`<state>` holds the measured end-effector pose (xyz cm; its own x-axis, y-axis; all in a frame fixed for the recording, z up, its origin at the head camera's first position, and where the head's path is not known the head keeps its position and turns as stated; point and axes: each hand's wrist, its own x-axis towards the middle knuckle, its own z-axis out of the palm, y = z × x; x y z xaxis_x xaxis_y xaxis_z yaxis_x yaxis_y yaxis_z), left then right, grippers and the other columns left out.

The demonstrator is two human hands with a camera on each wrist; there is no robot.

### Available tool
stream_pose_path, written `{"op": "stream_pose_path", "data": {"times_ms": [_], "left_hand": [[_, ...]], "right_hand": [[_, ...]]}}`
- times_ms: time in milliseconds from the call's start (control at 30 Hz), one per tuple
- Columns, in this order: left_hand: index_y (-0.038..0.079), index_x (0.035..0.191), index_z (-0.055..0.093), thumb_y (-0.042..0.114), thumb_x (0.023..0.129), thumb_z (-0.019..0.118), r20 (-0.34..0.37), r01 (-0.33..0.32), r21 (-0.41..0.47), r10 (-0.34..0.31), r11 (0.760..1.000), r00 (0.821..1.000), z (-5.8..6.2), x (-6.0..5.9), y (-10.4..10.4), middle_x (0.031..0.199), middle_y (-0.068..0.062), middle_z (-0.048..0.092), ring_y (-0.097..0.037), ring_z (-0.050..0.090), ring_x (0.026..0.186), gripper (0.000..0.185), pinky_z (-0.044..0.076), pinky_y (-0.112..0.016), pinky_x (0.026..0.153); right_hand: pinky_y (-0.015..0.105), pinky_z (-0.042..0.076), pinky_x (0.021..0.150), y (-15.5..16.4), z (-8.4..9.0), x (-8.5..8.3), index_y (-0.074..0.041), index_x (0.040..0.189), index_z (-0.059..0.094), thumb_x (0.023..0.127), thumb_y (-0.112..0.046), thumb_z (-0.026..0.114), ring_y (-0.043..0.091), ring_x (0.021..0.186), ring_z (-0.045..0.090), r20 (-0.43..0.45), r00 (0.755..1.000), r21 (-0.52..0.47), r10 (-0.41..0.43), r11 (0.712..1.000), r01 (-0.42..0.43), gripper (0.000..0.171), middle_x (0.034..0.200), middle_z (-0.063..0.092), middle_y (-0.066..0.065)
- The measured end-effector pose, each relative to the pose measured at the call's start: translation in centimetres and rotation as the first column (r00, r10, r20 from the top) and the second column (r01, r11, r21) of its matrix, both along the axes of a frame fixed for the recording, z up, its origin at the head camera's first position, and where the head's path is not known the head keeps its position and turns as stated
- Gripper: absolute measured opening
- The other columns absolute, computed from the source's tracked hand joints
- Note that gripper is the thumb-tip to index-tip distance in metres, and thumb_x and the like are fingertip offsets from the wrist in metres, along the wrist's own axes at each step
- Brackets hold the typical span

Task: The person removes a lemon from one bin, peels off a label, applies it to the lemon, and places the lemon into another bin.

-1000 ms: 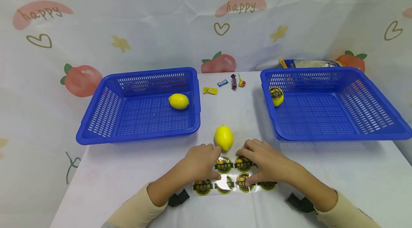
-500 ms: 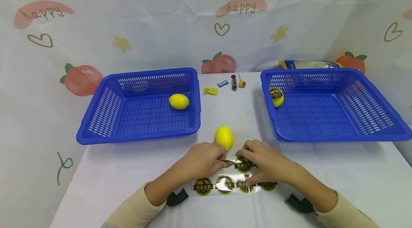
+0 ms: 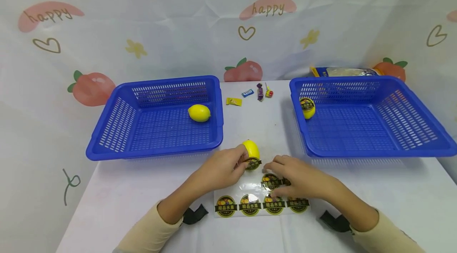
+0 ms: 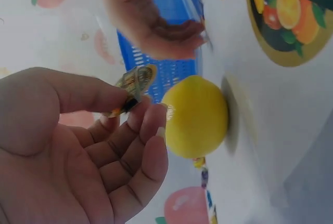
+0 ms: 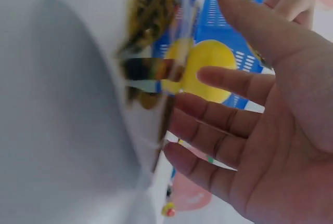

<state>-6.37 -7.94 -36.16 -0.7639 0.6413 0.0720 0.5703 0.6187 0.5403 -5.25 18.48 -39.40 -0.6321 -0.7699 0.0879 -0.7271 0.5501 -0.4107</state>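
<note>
The left grip (image 3: 222, 168) pinches a sticker (image 3: 254, 163), a lemon (image 3: 252, 150) just beyond. The right grip (image 3: 303, 177) spreads loosely over the sheet (image 3: 254, 190).

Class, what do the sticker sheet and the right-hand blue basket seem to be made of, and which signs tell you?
Sticker sheet: glossy, perhaps plastic film or coated paper; its surface catches glare.
Right-hand blue basket: likely moulded plastic, smooth with a soft sheen; evenly coloured, with regular slots.
</note>
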Motion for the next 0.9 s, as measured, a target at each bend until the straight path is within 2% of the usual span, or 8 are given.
{"op": "stream_pose_path", "data": {"times_ms": [133, 267, 367, 467, 633, 733, 900], "left_hand": [[0.009, 0.097, 0.053, 0.007, 0.091, 0.062, 0.031, -0.005, 0.01, 0.004, 1.0, 1.0, -0.3, -0.2, -0.1, 0.07, 0.005, 0.047, -0.008, 0.044, 0.058, 0.011, 0.038, -0.022, 0.052], [0.009, 0.099, 0.052, 0.009, 0.094, 0.063, 0.084, 0.008, 0.041, -0.012, 0.999, 0.996, -0.6, -0.5, -0.2, 0.071, 0.005, 0.048, -0.008, 0.044, 0.06, 0.012, 0.039, -0.022, 0.054], [0.01, 0.102, 0.052, 0.012, 0.097, 0.061, 0.137, 0.022, 0.079, -0.033, 0.997, 0.99, -0.9, -0.7, -0.2, 0.075, 0.004, 0.049, -0.008, 0.046, 0.064, 0.011, 0.041, -0.023, 0.057], [0.01, 0.104, 0.051, 0.013, 0.098, 0.059, 0.181, 0.024, 0.12, -0.046, 0.992, 0.982, -1.3, -1.1, -0.2, 0.078, 0.004, 0.052, -0.009, 0.048, 0.067, 0.01, 0.043, -0.023, 0.06], [0.01, 0.105, 0.052, 0.012, 0.099, 0.058, 0.236, 0.002, 0.169, -0.042, 0.986, 0.971, -2.0, -1.7, -0.4, 0.081, 0.004, 0.055, -0.009, 0.05, 0.069, 0.009, 0.045, -0.024, 0.061], [0.01, 0.105, 0.052, 0.013, 0.099, 0.057, 0.255, -0.005, 0.169, -0.038, 0.986, 0.966, -2.2, -1.9, -0.4, 0.081, 0.003, 0.055, -0.009, 0.05, 0.068, 0.009, 0.045, -0.024, 0.061], [0.009, 0.105, 0.052, 0.013, 0.099, 0.058, 0.272, -0.017, 0.171, -0.031, 0.985, 0.962, -2.3, -2.1, -0.5, 0.082, 0.002, 0.054, -0.011, 0.051, 0.07, 0.009, 0.045, -0.025, 0.062]], "right_hand": [[0.032, 0.053, 0.075, -0.5, 0.9, -0.8, -0.001, 0.129, 0.061, 0.089, -0.036, 0.078, 0.013, 0.087, 0.059, -0.006, 0.998, -0.016, -0.07, 0.997, 0.07, 0.056, 0.108, 0.063, 0.005], [0.043, 0.054, 0.087, -1.2, 1.3, -1.7, 0.002, 0.137, 0.054, 0.085, -0.031, 0.081, 0.025, 0.103, 0.063, 0.006, 0.99, -0.039, -0.143, 0.989, 0.143, 0.067, 0.12, 0.063, 0.013], [0.047, 0.052, 0.092, -1.8, 1.2, -2.4, 0.001, 0.143, 0.048, 0.082, -0.032, 0.084, 0.029, 0.11, 0.061, 0.065, 0.985, -0.034, -0.16, 0.986, 0.162, 0.078, 0.128, 0.06, 0.015], [0.048, 0.049, 0.096, -2.4, 1.0, -3.1, -0.002, 0.147, 0.044, 0.08, -0.035, 0.086, 0.028, 0.116, 0.058, 0.13, 0.98, -0.023, -0.152, 0.987, 0.157, 0.086, 0.134, 0.057, 0.014], [0.045, 0.05, 0.095, -3.5, 0.6, -4.5, -0.007, 0.15, 0.043, 0.077, -0.031, 0.089, 0.025, 0.113, 0.059, 0.19, 0.974, -0.045, -0.127, 0.989, 0.138, 0.09, 0.132, 0.056, 0.011], [0.044, 0.051, 0.092, -4.0, 0.4, -5.1, -0.011, 0.152, 0.043, 0.075, -0.028, 0.09, 0.022, 0.109, 0.059, 0.192, 0.975, -0.062, -0.109, 0.99, 0.123, 0.091, 0.131, 0.056, 0.009], [0.038, 0.051, 0.088, -4.5, 0.1, -5.6, -0.014, 0.144, 0.054, 0.075, -0.028, 0.09, 0.017, 0.104, 0.059, 0.145, 0.986, -0.073, -0.086, 0.993, 0.097, 0.079, 0.127, 0.057, 0.005]]}}
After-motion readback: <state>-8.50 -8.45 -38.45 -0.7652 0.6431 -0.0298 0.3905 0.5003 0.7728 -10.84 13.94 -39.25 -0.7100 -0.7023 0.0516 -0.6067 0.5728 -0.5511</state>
